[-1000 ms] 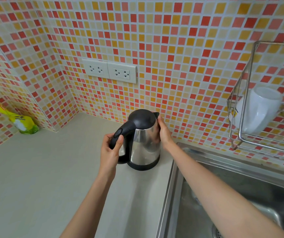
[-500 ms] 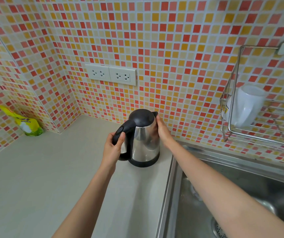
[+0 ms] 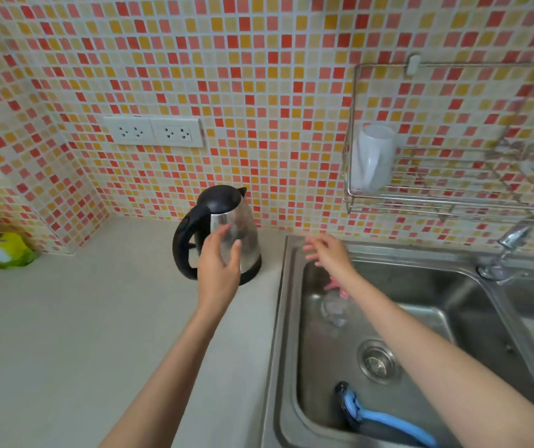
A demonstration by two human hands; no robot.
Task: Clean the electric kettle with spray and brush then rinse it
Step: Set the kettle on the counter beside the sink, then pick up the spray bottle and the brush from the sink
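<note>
A steel electric kettle (image 3: 243, 227) with a black lid and handle stands upright on the counter by the sink's left rim. My left hand (image 3: 218, 270) hovers in front of its body, fingers apart, holding nothing. My right hand (image 3: 330, 253) is open over the sink's back left corner, apart from the kettle. Below it in the basin lies a clear spray bottle (image 3: 335, 307) with a pink top, partly hidden by my forearm. A blue-handled brush (image 3: 375, 418) with dark bristles lies at the sink's front.
The steel sink (image 3: 278, 318) has a drain (image 3: 377, 362) and a tap (image 3: 508, 244) at the back right. A wire rack (image 3: 420, 198) on the tiled wall holds a white cup (image 3: 373, 156). Two wall sockets (image 3: 154, 132) sit above the counter. A yellow-green pouch (image 3: 0, 247) lies far left.
Both hands have let go of the kettle. My right hand moved right over the sink; my left hand slid off the handle. The view swung right and down, showing the basin.
</note>
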